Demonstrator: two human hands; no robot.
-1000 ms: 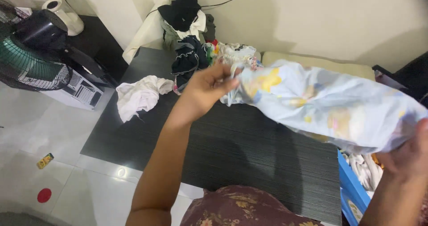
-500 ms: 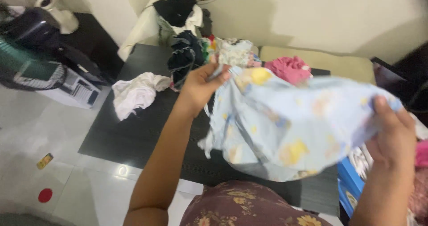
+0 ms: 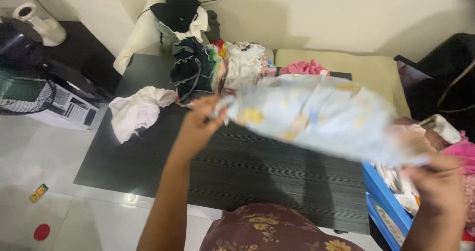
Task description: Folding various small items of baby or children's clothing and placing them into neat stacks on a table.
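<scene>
Head view: both hands' grip pinches pale blue cloth.

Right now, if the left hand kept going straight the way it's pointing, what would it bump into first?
Probably the heap of mixed clothes at the table's far end. The left hand points up and away, pinching one end of the pale blue cloth, with that heap behind. Depth is hard to judge.

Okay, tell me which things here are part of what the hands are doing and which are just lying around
In hand:
- left hand and right hand, gripping opposite ends of the pale blue printed cloth, stretched above the black table

Lying about:
- white crumpled cloth
- pile of clothes at the table's far edge
- blue basket
- fan
</scene>
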